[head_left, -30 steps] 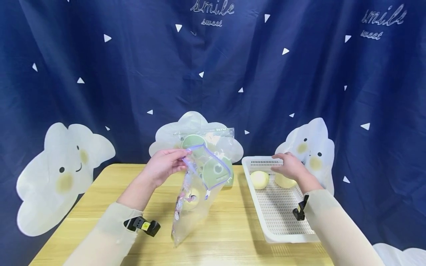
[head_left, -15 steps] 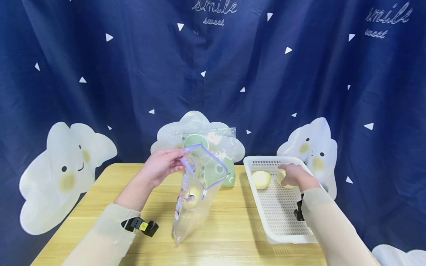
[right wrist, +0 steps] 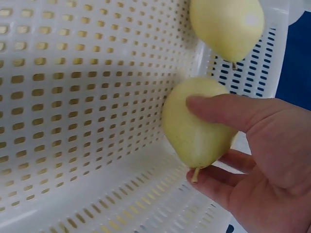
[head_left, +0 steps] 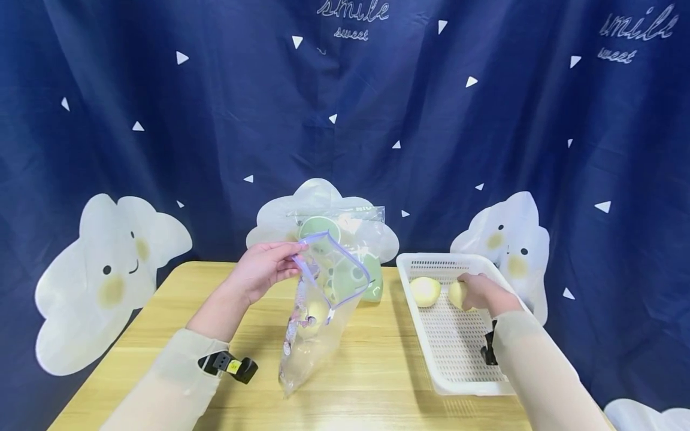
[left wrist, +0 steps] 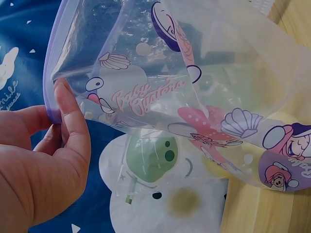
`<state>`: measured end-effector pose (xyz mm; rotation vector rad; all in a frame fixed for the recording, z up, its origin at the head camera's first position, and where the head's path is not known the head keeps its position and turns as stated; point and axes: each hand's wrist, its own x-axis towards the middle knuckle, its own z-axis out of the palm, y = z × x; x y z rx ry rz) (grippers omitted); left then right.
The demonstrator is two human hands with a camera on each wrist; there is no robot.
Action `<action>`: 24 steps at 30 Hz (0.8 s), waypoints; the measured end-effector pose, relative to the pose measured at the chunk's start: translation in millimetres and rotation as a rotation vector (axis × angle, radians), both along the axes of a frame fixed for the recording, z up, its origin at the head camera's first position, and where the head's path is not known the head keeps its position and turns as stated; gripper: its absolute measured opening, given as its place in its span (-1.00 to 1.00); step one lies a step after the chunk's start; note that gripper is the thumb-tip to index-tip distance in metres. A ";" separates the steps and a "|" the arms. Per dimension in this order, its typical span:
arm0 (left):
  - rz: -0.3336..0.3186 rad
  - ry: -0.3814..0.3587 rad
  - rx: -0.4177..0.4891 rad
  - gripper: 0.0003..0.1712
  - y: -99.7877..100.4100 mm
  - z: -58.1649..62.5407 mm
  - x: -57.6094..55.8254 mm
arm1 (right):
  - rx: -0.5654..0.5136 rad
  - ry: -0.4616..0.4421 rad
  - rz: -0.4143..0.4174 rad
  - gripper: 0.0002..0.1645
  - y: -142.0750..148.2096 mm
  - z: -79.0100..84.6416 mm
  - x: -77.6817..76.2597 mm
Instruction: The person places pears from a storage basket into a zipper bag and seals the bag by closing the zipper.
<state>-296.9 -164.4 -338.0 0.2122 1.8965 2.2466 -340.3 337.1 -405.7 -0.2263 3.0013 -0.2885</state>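
Observation:
My left hand (head_left: 266, 269) pinches the purple zip edge of a clear zip bag (left wrist: 146, 92) printed with shells and cartoon figures. The bag's mouth gapes to the right, and a yellow pear (head_left: 315, 314) shows through its wall. Inside the white basket, my right hand (right wrist: 272, 150) holds a pale yellow pear (right wrist: 199, 131), thumb on one side and fingers on the other. The pear's stem points away from the palm. A second pear (right wrist: 228, 24) lies beside it, untouched, at the basket's far left in the head view.
The white perforated basket (head_left: 423, 350) stands on the right of the wooden table (head_left: 372, 371). Behind the held bag is another clear bag with green printed shapes (head_left: 372, 275). A dark blue curtain (head_left: 215, 120) with cloud faces hangs behind the table.
My right hand has lowered into the basket, and its fingers have closed around the right-hand pear. The left hand keeps its pinch on the bag, almost still.

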 end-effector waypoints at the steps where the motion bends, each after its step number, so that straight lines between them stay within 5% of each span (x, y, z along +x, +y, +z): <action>1: -0.001 0.001 0.000 -0.70 0.4 -0.2 -0.1 | -0.015 -0.004 0.010 -0.15 1.1 -1.0 0.3; 12: -0.003 0.001 -0.003 -0.78 2.3 0.3 0.0 | -0.061 0.115 0.045 -0.08 10.3 3.8 4.7; 24: -0.016 -0.001 -0.007 -0.70 1.1 0.9 0.7 | -0.276 0.255 -0.095 0.00 0.4 25.9 6.8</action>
